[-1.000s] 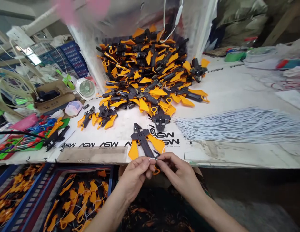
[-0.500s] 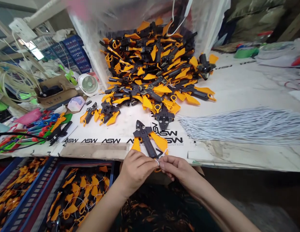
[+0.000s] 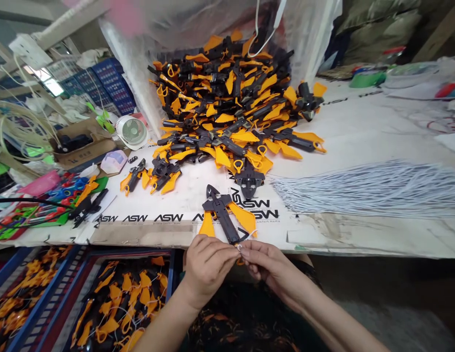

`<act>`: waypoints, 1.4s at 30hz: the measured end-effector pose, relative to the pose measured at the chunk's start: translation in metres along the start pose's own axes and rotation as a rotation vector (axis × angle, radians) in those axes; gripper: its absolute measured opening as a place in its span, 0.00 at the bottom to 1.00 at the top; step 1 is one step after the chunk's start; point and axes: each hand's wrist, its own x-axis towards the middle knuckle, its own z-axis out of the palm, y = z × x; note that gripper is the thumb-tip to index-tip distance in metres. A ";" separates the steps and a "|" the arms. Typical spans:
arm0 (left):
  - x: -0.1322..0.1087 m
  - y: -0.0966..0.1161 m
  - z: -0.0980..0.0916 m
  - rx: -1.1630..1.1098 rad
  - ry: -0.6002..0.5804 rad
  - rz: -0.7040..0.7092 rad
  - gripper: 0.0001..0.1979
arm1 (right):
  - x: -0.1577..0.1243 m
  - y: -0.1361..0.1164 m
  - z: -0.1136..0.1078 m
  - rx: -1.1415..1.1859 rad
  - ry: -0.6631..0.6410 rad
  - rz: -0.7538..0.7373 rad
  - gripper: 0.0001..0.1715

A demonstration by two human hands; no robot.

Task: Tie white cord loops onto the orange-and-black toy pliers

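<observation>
A black and orange winged toy (image 3: 223, 218) lies at the table's front edge, its pointed end away from me. At its near end my left hand (image 3: 210, 264) and my right hand (image 3: 263, 259) meet, fingertips pinched together. Between them is a thin white string (image 3: 239, 247), looped near the toy's orange ring, which my fingers partly hide. Both hands grip this string. Just beyond lies another black toy (image 3: 248, 183), and a large heap of black and orange toys (image 3: 227, 105) rises behind it.
A bundle of white strings (image 3: 367, 188) lies on the right of the table (image 3: 139, 232). Blue crates (image 3: 171, 274) of strung toys stand below at left. A small fan (image 3: 132, 131), a cardboard box (image 3: 80, 151) and colourful parts (image 3: 51, 195) are at left.
The view has shifted slightly. Both hands stay pinched at the toy's near end, with only small finger movements around the string.
</observation>
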 end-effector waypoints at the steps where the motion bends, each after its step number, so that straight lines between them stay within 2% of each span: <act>1: 0.000 0.004 0.002 -0.067 0.026 -0.112 0.03 | 0.000 0.001 0.000 -0.016 0.000 -0.034 0.24; 4: 0.002 0.014 0.007 -0.394 0.012 -0.622 0.08 | -0.001 0.005 -0.002 -0.283 0.069 -0.252 0.20; 7: 0.004 0.016 0.010 -0.919 -0.074 -1.105 0.18 | -0.004 0.006 -0.006 -0.674 0.101 -0.573 0.10; 8: 0.004 0.015 0.011 -1.088 -0.096 -1.206 0.21 | -0.006 0.005 -0.008 -0.761 0.088 -0.654 0.08; 10: 0.003 0.014 0.013 -1.282 -0.109 -1.296 0.24 | -0.007 0.002 -0.009 -0.843 0.057 -0.729 0.08; 11: 0.002 0.013 0.013 -1.270 -0.107 -1.292 0.24 | -0.008 0.000 -0.010 -0.853 0.049 -0.721 0.08; 13: -0.001 0.014 0.013 -1.046 -0.086 -1.199 0.21 | -0.008 -0.003 -0.011 -0.837 0.049 -0.631 0.08; 15: -0.002 0.015 0.012 -0.718 -0.071 -0.987 0.14 | -0.007 -0.005 -0.013 -0.777 0.044 -0.464 0.11; 17: -0.002 0.015 0.009 -0.505 -0.084 -0.714 0.10 | -0.005 -0.005 -0.017 -0.660 -0.003 -0.278 0.16; 19: 0.000 0.014 0.005 -0.460 -0.125 -0.485 0.11 | -0.004 -0.005 -0.021 -0.532 -0.092 -0.120 0.21; 21: 0.003 0.013 0.000 -0.486 -0.172 -0.382 0.12 | -0.004 -0.006 -0.023 -0.456 -0.164 0.008 0.22; 23: 0.004 0.013 -0.003 -0.492 -0.193 -0.387 0.11 | -0.006 -0.007 -0.023 -0.430 -0.171 0.080 0.21; 25: 0.005 0.016 -0.004 -0.447 -0.185 -0.445 0.09 | -0.006 -0.006 -0.021 -0.417 -0.133 0.065 0.20; 29: 0.000 0.024 0.001 -0.286 -0.147 -0.537 0.05 | -0.001 0.006 -0.017 -0.462 -0.028 -0.133 0.17; 34: -0.005 0.028 0.009 -0.111 -0.059 -0.568 0.05 | -0.004 0.014 -0.010 -0.677 0.091 -0.344 0.11; 37: -0.007 0.029 0.011 -0.241 -0.072 -0.754 0.05 | -0.011 0.009 -0.007 -0.739 0.027 -0.437 0.08; 39: -0.009 0.029 0.010 -0.378 -0.104 -0.834 0.06 | -0.012 0.007 -0.006 -0.703 -0.023 -0.437 0.10; 40: -0.010 0.028 0.010 -0.410 -0.109 -0.821 0.06 | -0.012 0.006 -0.007 -0.664 -0.033 -0.414 0.12; 42: -0.013 0.024 0.007 -0.387 -0.093 -0.678 0.05 | -0.010 0.007 -0.007 -0.572 -0.050 -0.333 0.16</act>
